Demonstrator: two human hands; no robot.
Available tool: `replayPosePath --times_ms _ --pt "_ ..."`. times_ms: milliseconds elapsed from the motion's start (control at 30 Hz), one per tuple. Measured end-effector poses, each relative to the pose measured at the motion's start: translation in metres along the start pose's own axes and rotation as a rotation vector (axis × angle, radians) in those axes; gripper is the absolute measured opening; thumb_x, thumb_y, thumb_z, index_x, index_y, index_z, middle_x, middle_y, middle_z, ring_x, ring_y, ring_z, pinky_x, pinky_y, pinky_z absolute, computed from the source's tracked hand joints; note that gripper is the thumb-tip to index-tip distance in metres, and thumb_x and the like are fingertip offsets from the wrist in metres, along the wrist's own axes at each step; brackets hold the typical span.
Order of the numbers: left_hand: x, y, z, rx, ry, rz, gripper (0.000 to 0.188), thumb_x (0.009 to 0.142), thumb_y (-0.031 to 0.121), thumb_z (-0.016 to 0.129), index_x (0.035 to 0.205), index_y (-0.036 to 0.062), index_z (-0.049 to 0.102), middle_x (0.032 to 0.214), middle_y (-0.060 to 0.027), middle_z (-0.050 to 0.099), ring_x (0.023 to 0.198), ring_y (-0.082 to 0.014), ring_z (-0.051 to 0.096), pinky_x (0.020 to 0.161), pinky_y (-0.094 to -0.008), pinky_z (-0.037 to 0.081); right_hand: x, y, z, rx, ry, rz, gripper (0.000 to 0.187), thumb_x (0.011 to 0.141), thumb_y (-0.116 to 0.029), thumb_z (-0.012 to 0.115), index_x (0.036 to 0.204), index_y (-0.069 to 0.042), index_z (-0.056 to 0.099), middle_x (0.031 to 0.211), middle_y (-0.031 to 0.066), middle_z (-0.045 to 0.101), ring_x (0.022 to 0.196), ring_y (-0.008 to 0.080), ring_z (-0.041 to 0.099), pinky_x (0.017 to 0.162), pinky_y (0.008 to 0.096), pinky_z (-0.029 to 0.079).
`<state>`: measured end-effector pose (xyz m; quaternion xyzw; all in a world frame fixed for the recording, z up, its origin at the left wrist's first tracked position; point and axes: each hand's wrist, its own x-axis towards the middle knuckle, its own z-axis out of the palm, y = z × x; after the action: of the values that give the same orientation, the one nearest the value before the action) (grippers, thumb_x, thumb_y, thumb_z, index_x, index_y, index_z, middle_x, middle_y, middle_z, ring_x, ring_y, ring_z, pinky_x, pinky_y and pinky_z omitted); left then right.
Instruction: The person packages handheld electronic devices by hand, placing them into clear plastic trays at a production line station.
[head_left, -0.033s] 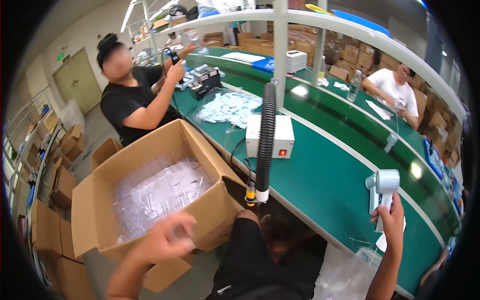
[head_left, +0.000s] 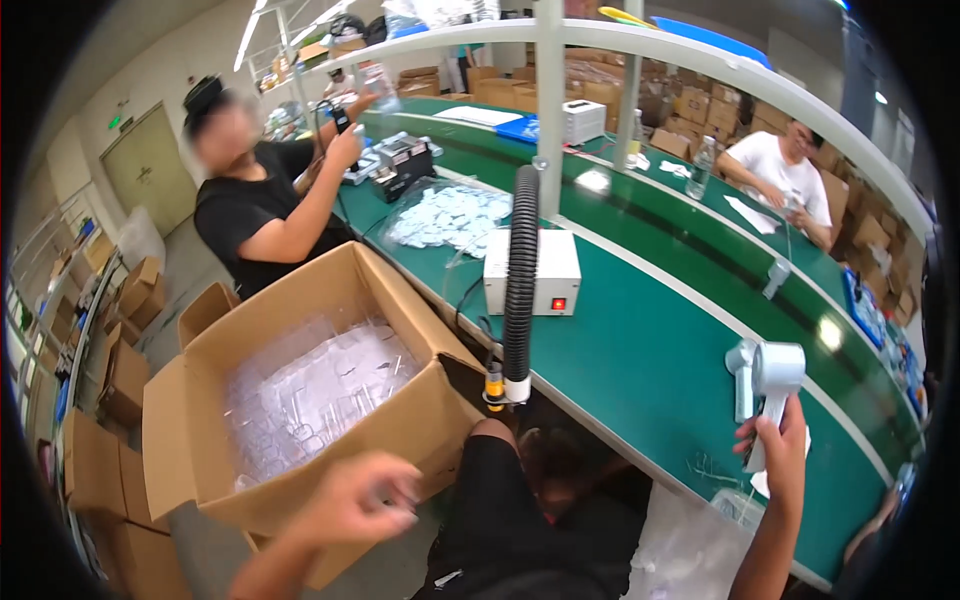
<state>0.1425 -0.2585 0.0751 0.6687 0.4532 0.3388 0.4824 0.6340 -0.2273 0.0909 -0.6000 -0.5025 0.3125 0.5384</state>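
My right hand (head_left: pixel 778 440), at the right of the green bench, grips the handle of a light blue handheld fan (head_left: pixel 779 370), its round head upward. Just left of that head, a second light blue handheld fan (head_left: pixel 742 382) is on the bench. My left hand (head_left: pixel 365 500) is in the air at the near side of a big open cardboard box (head_left: pixel 215 497). Its fingers are curled in toward the thumb, blurred, and whatever they pinch is too small to make out. Clear plastic pieces (head_left: pixel 320 390) fill the box.
A white power box (head_left: pixel 545 275) with a lit red switch stands behind a black ribbed hose (head_left: pixel 521 270). Farther back lies a bag of pale blue parts (head_left: pixel 450 215). Co-workers (head_left: pixel 270 200) sit or stand at the far left and across the bench. A white post (head_left: pixel 549 120) rises from the bench.
My left hand has moved rightward and slightly down, along the near side of the box. The fan in my right hand has separated a little from the one beside it. The view has shifted slightly.
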Motion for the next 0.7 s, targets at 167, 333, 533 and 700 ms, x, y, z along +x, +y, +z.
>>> replayPosePath --times_ms 167,333,533,700 --pt "0.076 -0.09 0.115 -0.593 -0.044 0.093 0.044 0.089 0.005 0.059 0.13 0.0 0.046 0.104 -0.0102 0.059 0.101 -0.0207 0.061 0.092 -0.0343 0.048 -0.051 0.014 0.039 0.451 -0.104 0.138 0.038 0.083 -0.015 0.057 0.115 0.001 0.044 0.064 0.0117 0.057 0.049 0.0179 0.056 0.044 0.0283 0.049" --pt "0.165 -0.104 0.138 -0.911 0.219 0.092 0.028 0.089 0.005 0.06 0.113 0.002 0.049 0.099 -0.0069 0.059 0.086 -0.0154 0.064 0.078 -0.0301 0.052 -0.081 0.066 0.113 0.618 -0.072 0.295 0.033 0.086 -0.019 0.058 0.111 0.0 0.049 0.064 0.0076 0.055 0.049 0.0144 0.054 0.045 0.0257 0.046" --pt "0.094 -0.121 0.124 -0.593 0.158 0.154 0.036 0.083 -0.007 0.064 0.116 0.0009 0.053 0.113 -0.0055 0.054 0.104 -0.0176 0.059 0.093 -0.0321 0.049 -0.12 0.088 0.164 0.634 -0.329 0.606 0.033 0.088 -0.005 0.056 0.119 -0.002 0.044 0.087 0.0142 0.063 0.068 0.0204 0.064 0.054 0.0323 0.055" --pt "0.067 -0.118 0.116 -0.599 0.278 0.037 0.047 0.083 -0.007 0.064 0.126 0.001 0.047 0.109 -0.0104 0.057 0.101 -0.0181 0.06 0.089 -0.031 0.049 -0.069 0.071 0.235 0.607 -0.507 0.539 0.031 0.087 -0.007 0.058 0.116 -0.005 0.046 0.089 0.0089 0.063 0.071 0.0157 0.063 0.057 0.0295 0.053"
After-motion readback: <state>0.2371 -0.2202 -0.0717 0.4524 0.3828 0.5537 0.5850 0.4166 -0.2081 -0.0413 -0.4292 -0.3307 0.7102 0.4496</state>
